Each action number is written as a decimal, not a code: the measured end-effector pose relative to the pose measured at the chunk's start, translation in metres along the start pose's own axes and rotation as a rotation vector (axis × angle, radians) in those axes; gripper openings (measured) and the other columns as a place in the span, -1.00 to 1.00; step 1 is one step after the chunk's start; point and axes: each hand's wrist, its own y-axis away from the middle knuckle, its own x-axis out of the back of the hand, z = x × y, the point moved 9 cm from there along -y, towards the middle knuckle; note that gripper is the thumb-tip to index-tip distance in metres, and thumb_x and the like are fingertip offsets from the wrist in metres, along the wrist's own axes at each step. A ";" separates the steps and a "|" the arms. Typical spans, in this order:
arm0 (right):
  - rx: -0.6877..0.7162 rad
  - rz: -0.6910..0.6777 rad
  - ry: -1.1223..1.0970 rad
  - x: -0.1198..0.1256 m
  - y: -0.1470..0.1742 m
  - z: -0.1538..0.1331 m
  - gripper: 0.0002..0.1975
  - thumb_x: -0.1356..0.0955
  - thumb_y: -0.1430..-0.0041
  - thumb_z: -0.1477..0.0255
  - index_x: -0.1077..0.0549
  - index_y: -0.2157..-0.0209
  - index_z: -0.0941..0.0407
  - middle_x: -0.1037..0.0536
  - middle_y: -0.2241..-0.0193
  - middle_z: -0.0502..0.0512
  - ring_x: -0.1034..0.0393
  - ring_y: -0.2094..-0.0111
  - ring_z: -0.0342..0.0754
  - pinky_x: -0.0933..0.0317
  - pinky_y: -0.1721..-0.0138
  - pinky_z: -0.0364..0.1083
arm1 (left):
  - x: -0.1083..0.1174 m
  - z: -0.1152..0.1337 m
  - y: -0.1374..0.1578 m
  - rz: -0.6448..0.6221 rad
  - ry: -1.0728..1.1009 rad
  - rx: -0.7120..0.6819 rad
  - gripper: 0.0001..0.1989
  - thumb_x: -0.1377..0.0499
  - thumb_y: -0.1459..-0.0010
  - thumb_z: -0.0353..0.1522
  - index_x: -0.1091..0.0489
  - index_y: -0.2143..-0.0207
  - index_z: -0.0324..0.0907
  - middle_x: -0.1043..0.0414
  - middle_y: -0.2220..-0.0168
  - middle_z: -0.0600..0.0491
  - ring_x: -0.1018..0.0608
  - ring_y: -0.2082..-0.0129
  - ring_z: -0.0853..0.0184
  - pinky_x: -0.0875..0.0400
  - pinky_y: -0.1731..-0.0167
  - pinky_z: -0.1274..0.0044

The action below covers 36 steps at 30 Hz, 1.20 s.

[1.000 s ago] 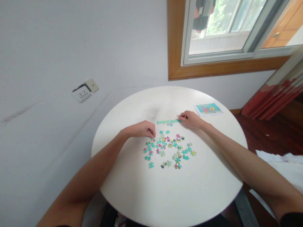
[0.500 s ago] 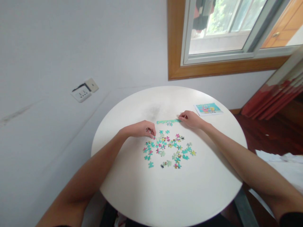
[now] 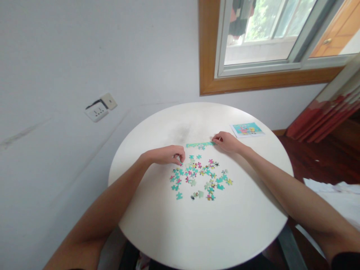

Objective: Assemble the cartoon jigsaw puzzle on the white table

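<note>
Between the thumb and fingers of my left hand (image 3: 174, 154) is a small jigsaw puzzle piece (image 3: 181, 164), just above the upper left of the loose pieces. My right hand (image 3: 225, 141) rests at the right end of a joined strip of puzzle pieces (image 3: 200, 144), its fingers curled together and touching that end. Whether those fingers pinch a piece is hidden. Loose teal, pink, yellow and pale green jigsaw pieces (image 3: 194, 173) lie scattered on the table below the strip.
The round white table (image 3: 168, 232) stands against the wall. A picture card (image 3: 248, 129) with cartoon figures on teal lies beyond my right hand. A wall socket (image 3: 96, 111) is at the left, a window (image 3: 261, 67) behind, and a red and cream curtain (image 3: 323, 112) at the right.
My left hand has shifted slightly down, and the small piece in its fingertips has turned and moved a little left. My right hand has stayed at the strip's end.
</note>
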 end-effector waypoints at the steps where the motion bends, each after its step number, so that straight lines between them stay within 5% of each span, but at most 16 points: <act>1: -0.003 0.000 0.004 0.000 0.000 0.001 -0.71 -0.27 -0.22 0.37 -0.60 0.25 0.18 -0.60 0.32 0.19 -0.38 0.37 -0.05 -0.18 0.28 -0.12 | 0.000 0.000 0.000 0.003 0.002 -0.003 -0.89 -0.26 -0.12 -0.32 -0.49 0.36 -0.20 -0.38 0.32 0.04 -0.38 0.38 0.40 -0.27 0.32 0.60; 13: 0.012 0.004 -0.006 0.000 -0.001 -0.001 -0.72 -0.27 -0.23 0.39 -0.60 0.25 0.19 -0.60 0.31 0.19 -0.39 0.37 -0.06 -0.19 0.29 -0.12 | -0.002 -0.009 0.003 -0.037 0.018 0.110 -0.90 -0.23 -0.11 -0.36 -0.45 0.33 -0.21 -0.42 0.43 0.09 -0.43 0.43 0.42 -0.26 0.39 0.61; 21: 0.025 0.332 -0.259 0.030 0.012 -0.034 -0.78 -0.28 -0.17 0.46 -0.58 0.27 0.16 -0.61 0.37 0.12 -0.41 0.39 -0.08 -0.25 0.28 -0.11 | 0.015 -0.003 -0.008 0.324 0.087 0.049 -0.88 -0.17 -0.20 -0.34 -0.46 0.27 -0.20 -0.48 0.28 0.03 -0.50 0.29 0.38 -0.37 0.22 0.55; 28: 0.114 0.141 -0.522 -0.003 0.025 -0.090 -0.84 -0.32 -0.17 0.42 -0.55 0.34 0.14 -0.59 0.44 0.06 -0.39 0.43 -0.13 -0.26 0.34 -0.13 | 0.009 -0.003 -0.021 0.561 0.181 0.006 -0.85 -0.21 -0.20 -0.30 -0.51 0.26 -0.20 -0.51 0.28 0.01 -0.53 0.27 0.36 -0.43 0.19 0.50; 36: 0.073 0.040 -0.628 -0.029 0.025 -0.089 -0.86 -0.34 -0.13 0.41 -0.53 0.38 0.16 -0.53 0.51 0.02 -0.33 0.48 -0.16 -0.21 0.40 -0.15 | 0.006 -0.008 -0.022 0.697 0.328 0.033 -0.77 -0.33 -0.06 -0.28 -0.41 0.33 -0.25 -0.48 0.39 0.07 -0.52 0.38 0.40 -0.47 0.25 0.51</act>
